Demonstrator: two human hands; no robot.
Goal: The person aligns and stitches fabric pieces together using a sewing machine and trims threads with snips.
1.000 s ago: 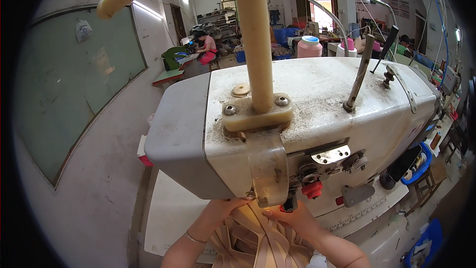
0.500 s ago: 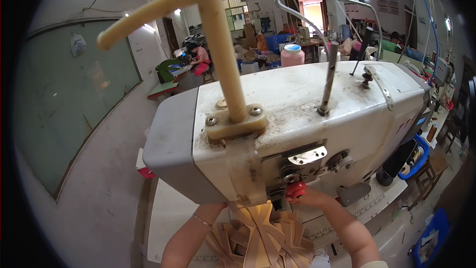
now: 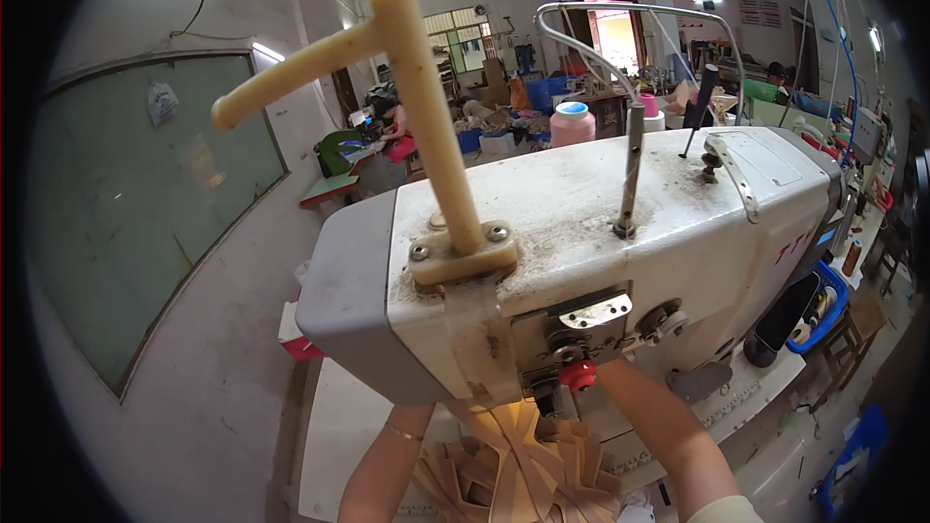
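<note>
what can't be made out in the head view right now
In the head view:
Left hand: hidden behind the sewing machine.
Right hand: hidden behind it too.
Tan strips: far ends hidden by the machine, near ends cut off by the lower edge.
Co-worker: hands too small.

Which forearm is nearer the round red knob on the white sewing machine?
Right. The right forearm shows just right of the round red knob; the left forearm is farther off, to its lower left.
</note>
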